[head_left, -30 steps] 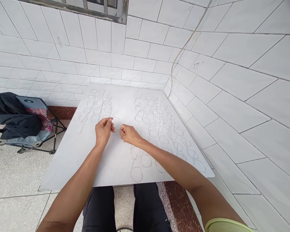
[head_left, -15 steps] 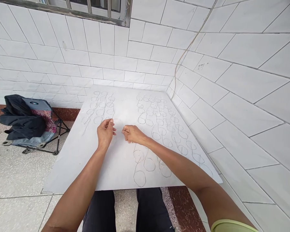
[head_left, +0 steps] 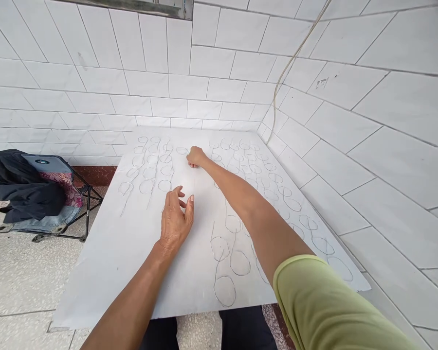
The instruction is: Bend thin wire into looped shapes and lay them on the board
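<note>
My right hand (head_left: 196,156) reaches to the far middle of a white board (head_left: 105,272), its fingers pinched on a thin wire loop (head_left: 182,150) lying at the board's surface. Nearer to me, my left hand (head_left: 176,214) hovers over the board's centre, thumb and fingers apart, holding nothing. Rows of similar looped wires (head_left: 150,172) lie left of my hands. More wire loops (head_left: 240,263) lie on the right, partly hidden behind my right arm.
A folding chair (head_left: 63,189) with a dark cloth (head_left: 25,189) on it stands left of the board. White tiled walls rise behind and to the right. A cable (head_left: 275,97) hangs down the corner.
My right hand has moved away from me to the far middle, with the wire loop. My left hand has come nearer and its fingers have spread. The view has tilted down.
</note>
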Action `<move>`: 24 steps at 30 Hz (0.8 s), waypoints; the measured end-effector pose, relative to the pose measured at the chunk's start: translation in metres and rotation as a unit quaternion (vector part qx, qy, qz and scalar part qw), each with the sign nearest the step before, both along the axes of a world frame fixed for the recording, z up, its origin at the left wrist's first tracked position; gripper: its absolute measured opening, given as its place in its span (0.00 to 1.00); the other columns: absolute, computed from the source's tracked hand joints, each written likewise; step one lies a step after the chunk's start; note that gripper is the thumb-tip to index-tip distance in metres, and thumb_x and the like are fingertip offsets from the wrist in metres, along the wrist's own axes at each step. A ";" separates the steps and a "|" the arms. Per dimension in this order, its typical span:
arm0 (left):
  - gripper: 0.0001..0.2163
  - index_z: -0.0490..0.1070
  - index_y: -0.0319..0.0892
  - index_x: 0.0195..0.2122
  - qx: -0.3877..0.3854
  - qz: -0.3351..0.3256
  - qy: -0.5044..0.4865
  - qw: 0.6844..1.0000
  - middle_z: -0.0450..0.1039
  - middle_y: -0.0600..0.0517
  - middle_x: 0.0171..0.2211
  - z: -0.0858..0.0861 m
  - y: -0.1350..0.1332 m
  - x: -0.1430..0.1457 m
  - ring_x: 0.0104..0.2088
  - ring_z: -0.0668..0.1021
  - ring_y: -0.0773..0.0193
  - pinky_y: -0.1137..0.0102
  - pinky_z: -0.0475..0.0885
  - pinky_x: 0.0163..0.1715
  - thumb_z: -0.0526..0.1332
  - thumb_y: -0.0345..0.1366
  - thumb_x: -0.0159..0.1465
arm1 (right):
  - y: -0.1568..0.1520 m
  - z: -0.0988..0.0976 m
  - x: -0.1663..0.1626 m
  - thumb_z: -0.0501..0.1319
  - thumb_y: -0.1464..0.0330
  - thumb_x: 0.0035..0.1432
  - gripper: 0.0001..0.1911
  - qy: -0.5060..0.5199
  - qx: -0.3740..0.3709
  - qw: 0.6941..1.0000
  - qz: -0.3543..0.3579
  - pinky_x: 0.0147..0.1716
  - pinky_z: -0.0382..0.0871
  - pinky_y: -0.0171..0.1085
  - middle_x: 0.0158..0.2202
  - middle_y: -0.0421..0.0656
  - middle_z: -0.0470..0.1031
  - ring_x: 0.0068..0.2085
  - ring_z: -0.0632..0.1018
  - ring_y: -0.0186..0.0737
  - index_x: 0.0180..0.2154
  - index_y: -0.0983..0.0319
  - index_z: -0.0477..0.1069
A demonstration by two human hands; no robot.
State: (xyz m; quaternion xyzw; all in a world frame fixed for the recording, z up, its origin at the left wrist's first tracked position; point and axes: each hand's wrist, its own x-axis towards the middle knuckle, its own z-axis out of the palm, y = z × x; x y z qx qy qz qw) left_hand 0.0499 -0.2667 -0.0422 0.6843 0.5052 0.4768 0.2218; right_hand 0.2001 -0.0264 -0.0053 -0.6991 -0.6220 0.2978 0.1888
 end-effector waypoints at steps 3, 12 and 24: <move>0.19 0.62 0.43 0.61 -0.001 0.000 0.004 1.000 0.71 0.44 0.50 -0.001 0.001 0.000 0.35 0.77 0.64 0.67 0.73 0.31 0.57 0.46 0.73 | 0.010 -0.009 0.002 0.59 0.72 0.67 0.11 -0.021 0.022 0.999 -0.025 0.39 0.79 0.50 0.36 0.59 0.80 0.35 0.83 0.53 0.47 0.72 0.75; 0.18 0.62 0.44 0.61 0.004 -0.019 0.009 1.000 0.70 0.43 0.51 -0.004 -0.003 0.005 0.36 0.78 0.62 0.65 0.74 0.31 0.56 0.45 0.73 | -0.013 -0.041 0.022 0.47 0.67 0.72 0.30 -0.194 0.170 0.956 0.141 0.72 0.48 0.52 0.76 0.53 0.48 0.75 0.49 0.53 0.71 0.69 0.54; 0.20 0.60 0.43 0.62 0.008 -0.014 0.031 0.999 0.68 0.40 0.53 -0.008 -0.003 0.008 0.38 0.79 0.60 0.65 0.75 0.29 0.56 0.45 0.73 | 0.005 -0.048 0.020 0.38 0.53 0.75 0.37 -0.221 0.113 0.955 0.161 0.73 0.37 0.55 0.78 0.47 0.39 0.77 0.42 0.52 0.76 0.66 0.43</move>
